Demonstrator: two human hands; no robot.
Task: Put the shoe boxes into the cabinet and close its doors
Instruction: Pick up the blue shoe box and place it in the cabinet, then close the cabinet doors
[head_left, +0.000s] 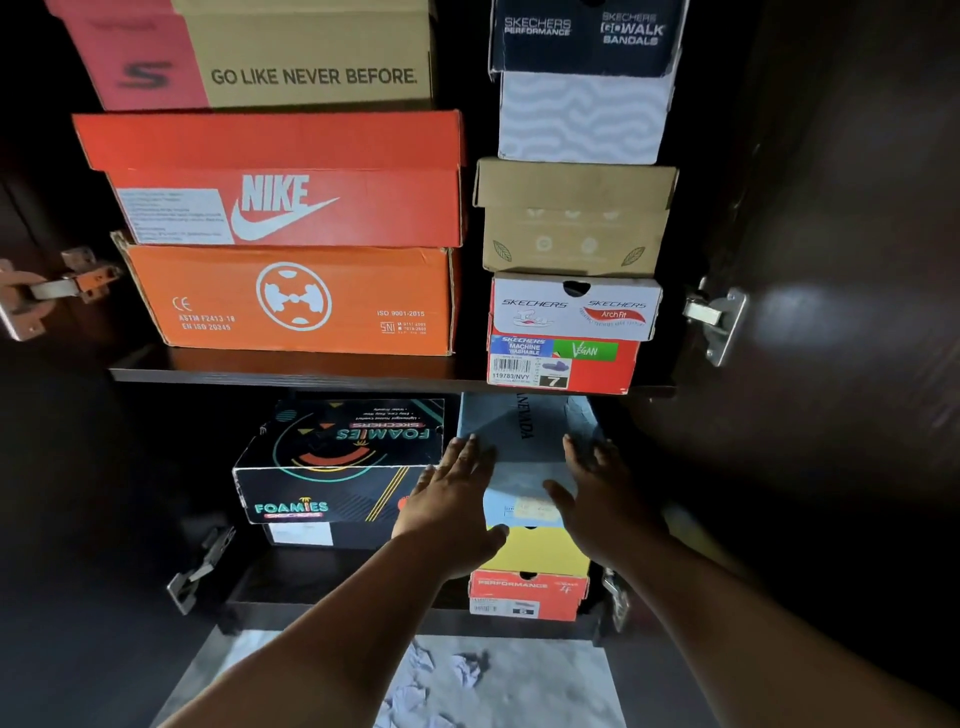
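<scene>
In the head view, lower centre of the frame, the left hand (452, 499) and right hand (597, 493) lie flat, fingers straight, on the sides of a pale blue box (524, 457) atop the right stack on the cabinet's lower shelf (291, 577). It seems to be the seating step; next, probably a push inward, then the doors. The right door (857, 260) is cut off, and the box's back end is hidden under the upper shelf (291, 371).
</scene>
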